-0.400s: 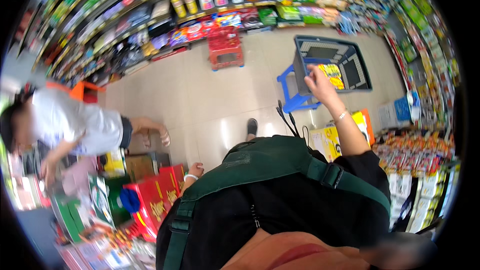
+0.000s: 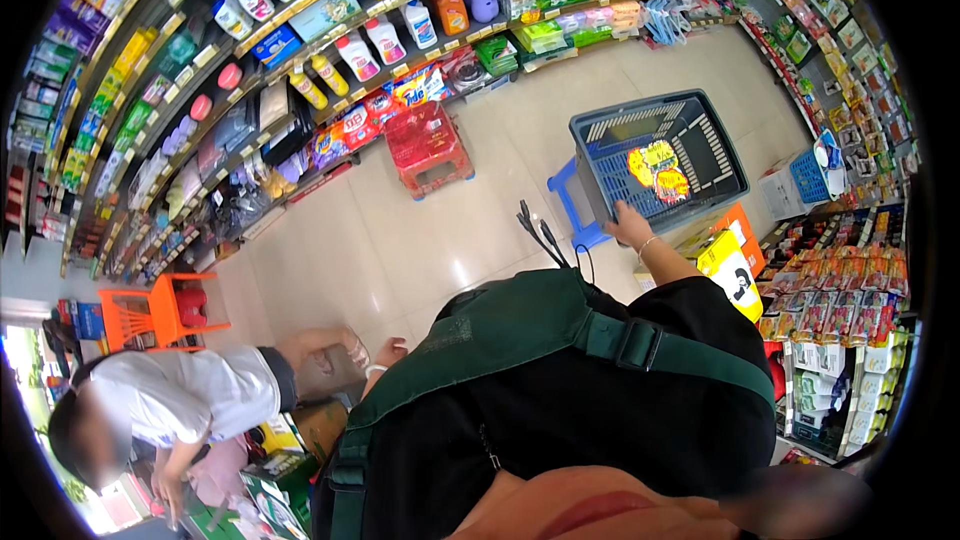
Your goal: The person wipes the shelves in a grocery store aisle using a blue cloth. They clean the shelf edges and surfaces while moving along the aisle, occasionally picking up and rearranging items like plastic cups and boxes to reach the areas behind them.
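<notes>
My right hand (image 2: pixel 630 227) is at the near corner of a dark grey-blue shopping basket (image 2: pixel 715 145), its fingers closed over the rim. The basket rests on a blue plastic stool (image 2: pixel 565 190), and bright yellow and red packets (image 2: pixel 656 170) lie inside it. A thin bracelet shows on my right wrist. My left hand (image 2: pixel 390 351) hangs low at my left side, wearing a white band; its fingers are loosely apart and hold nothing. Across my chest runs a dark green strap bag (image 2: pixel 490 335), with black cable ends (image 2: pixel 540 230) sticking out beyond it.
A red stool (image 2: pixel 427 145) stands before shelves of bottles and detergent bags (image 2: pixel 420 90). At left, a person in a white shirt (image 2: pixel 190 390) bends near an orange chair (image 2: pixel 185 310). A yellow box (image 2: pixel 730 270) and snack racks (image 2: pixel 840 285) are on my right.
My right hand has come down from above the packets to the basket's near corner. The view has turned, so the shelves and the person appear shifted.
</notes>
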The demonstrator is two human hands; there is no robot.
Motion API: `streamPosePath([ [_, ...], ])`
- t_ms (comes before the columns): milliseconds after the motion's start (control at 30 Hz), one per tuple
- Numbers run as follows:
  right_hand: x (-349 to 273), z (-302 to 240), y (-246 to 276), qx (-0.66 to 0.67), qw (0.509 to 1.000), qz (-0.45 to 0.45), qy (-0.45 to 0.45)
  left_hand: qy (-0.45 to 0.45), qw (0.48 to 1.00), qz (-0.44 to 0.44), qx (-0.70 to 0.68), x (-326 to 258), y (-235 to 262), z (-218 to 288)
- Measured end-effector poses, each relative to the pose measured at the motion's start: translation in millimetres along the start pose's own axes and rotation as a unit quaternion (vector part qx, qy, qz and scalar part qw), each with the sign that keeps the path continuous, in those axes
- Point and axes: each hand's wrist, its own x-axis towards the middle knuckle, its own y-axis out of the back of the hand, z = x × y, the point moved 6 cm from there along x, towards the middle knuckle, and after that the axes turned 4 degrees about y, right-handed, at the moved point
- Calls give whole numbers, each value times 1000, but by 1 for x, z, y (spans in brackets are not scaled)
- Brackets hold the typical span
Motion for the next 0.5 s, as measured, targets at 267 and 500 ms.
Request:
streamPosePath([
  [267, 8, 17, -8, -20, 996, -48, -67, 155, 987, -41, -14, 64, 40, 124],
  [500, -57, 38, 1, -99, 977, -78, -175, 178, 947, -161, 212, 194, 67, 123],
])
